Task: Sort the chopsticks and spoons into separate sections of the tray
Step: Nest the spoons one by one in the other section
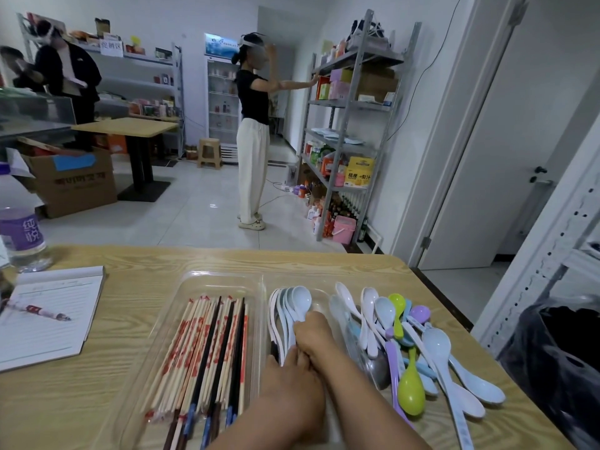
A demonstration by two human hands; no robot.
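Both hands' grip [305, 342] on nested spoons [289, 306] in tray [224, 277].

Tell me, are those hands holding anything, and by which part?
Both hands, left hand and right hand, rest on the nested white spoons in the tray, around their handles. Whether the fingers truly grip them cannot be told.

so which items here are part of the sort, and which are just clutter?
Job: tray, chopsticks, stacked spoons, loose spoons, left hand, right hand.
Clutter: notepad, pen, water bottle, black bag.
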